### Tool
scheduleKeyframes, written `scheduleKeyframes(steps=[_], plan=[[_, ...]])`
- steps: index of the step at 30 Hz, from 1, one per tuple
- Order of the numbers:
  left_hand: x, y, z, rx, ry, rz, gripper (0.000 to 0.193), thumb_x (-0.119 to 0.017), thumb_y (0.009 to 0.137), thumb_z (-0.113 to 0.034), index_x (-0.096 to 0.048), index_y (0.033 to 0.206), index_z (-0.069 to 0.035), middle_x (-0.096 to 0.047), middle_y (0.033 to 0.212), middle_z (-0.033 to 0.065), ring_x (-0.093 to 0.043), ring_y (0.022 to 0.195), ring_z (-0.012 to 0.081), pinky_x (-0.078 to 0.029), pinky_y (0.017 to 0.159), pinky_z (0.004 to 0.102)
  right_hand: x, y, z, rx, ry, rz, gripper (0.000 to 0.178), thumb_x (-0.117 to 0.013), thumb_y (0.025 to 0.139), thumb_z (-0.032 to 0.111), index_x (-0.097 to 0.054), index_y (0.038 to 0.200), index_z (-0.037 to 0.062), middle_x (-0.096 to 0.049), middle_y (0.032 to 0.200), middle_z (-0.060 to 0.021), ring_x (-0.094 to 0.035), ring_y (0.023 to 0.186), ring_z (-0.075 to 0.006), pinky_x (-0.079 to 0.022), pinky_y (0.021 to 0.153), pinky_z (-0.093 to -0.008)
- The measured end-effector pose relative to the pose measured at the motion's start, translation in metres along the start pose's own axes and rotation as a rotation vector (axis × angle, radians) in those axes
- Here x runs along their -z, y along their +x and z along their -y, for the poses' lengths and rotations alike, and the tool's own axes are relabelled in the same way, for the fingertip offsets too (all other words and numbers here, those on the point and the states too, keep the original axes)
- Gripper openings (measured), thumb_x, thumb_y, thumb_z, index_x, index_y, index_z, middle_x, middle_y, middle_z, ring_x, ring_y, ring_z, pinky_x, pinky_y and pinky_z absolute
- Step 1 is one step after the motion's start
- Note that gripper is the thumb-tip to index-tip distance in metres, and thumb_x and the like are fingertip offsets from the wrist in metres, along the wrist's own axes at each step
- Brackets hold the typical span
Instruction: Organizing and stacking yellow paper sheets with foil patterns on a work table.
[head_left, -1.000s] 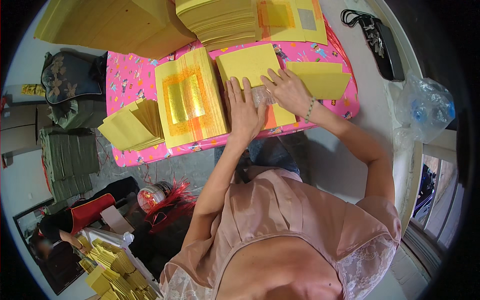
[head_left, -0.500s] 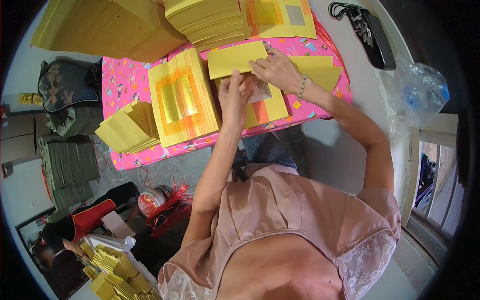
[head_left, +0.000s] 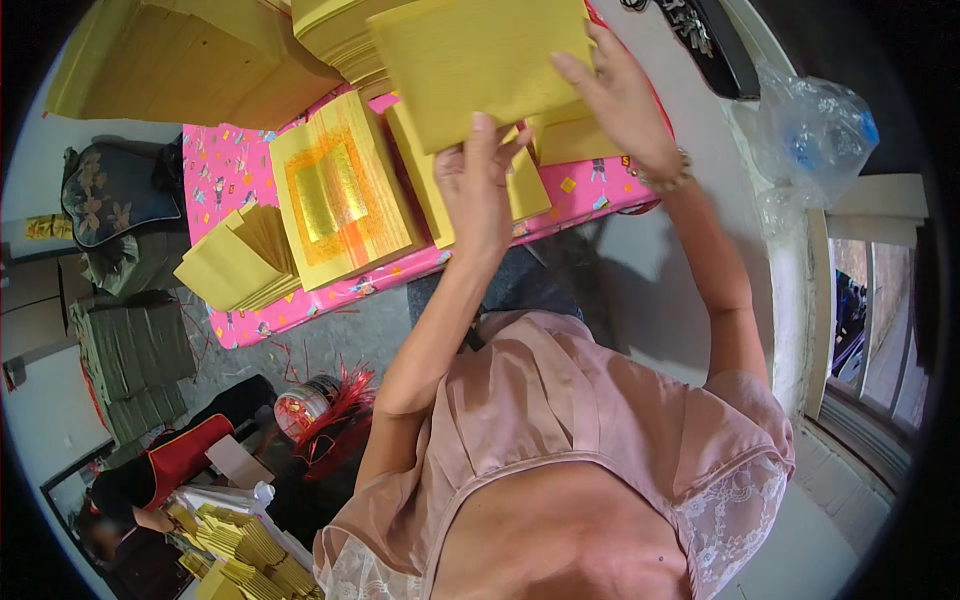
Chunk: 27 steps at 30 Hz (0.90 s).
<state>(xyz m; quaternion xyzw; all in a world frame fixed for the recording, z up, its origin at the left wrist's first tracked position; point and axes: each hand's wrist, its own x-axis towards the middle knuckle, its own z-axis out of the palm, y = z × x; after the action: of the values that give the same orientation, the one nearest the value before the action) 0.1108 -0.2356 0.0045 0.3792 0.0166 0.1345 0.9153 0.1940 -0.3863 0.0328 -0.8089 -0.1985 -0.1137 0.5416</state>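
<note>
Left of centre, the foil-fronted yellow paper stack sits on the pink worktop; moving right, the left hand pinches the lower edge of a plain yellow paper sheet, raised at upper centre. At upper right the right hand grips its right side, so lifting and turning looks like the step in hand, and the next move calls for an even, two-handed hold.

I count two hands: one left hand and one right hand. There are one raised paper, one gold-square stack, one bracelet, one worktop, one cushion, one clear bag, and one co-worker.
</note>
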Motion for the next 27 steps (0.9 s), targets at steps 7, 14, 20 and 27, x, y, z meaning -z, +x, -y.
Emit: scheduleKeyframes(steps=[7, 14, 20, 27], plan=[[-0.006, -0.054, 0.045, 0.012, 0.719, 0.518, 0.066, -0.077, 0.080, -0.020, -0.045, 0.133, 0.004, -0.054, 0.131, 0.0202, -0.054, 0.120, 0.0324, -0.045, 0.100, 0.0440, 0.081, -0.065, -0.007, -0.192, 0.511, -0.150, 0.037, -0.055, 0.100, 0.017, -0.046, 0.130, -0.0024, -0.064, 0.118, -0.0098, -0.062, 0.105, -0.0115, -0.049, 0.089, -0.0263], [0.013, -0.044, 0.116, -0.294, 1.649, 0.706, 0.075, -0.076, 0.075, -0.030, -0.045, 0.137, 0.000, -0.043, 0.140, 0.0233, -0.036, 0.134, 0.0390, -0.028, 0.110, 0.0532, 0.082, -0.098, -0.057, -0.455, 0.453, -0.033, 0.033, -0.054, 0.100, 0.017, -0.049, 0.127, -0.0016, -0.063, 0.119, -0.0102, -0.061, 0.104, -0.0118, -0.048, 0.090, -0.0271], [0.017, -0.025, 0.144, -0.420, 1.987, 0.628, 0.082, -0.068, 0.080, -0.048, -0.044, 0.130, 0.012, -0.051, 0.125, 0.0277, -0.045, 0.123, 0.0397, -0.032, 0.107, 0.0490, 0.043, -0.078, -0.173, -0.370, 0.158, -0.067, 0.034, -0.057, 0.098, 0.021, -0.053, 0.120, -0.0049, -0.066, 0.110, -0.0137, -0.063, 0.100, -0.0175, -0.048, 0.088, -0.0313], [0.014, -0.030, 0.150, -0.243, 2.097, 0.642, 0.082, -0.070, 0.079, -0.047, -0.045, 0.129, 0.012, -0.052, 0.124, 0.0270, -0.047, 0.120, 0.0385, -0.034, 0.105, 0.0472, 0.033, -0.077, -0.196, -0.263, -0.268, -0.047, 0.038, -0.061, 0.095, 0.028, -0.053, 0.117, -0.0007, -0.065, 0.103, -0.0235, -0.065, 0.098, -0.0352, -0.049, 0.083, -0.0419]])
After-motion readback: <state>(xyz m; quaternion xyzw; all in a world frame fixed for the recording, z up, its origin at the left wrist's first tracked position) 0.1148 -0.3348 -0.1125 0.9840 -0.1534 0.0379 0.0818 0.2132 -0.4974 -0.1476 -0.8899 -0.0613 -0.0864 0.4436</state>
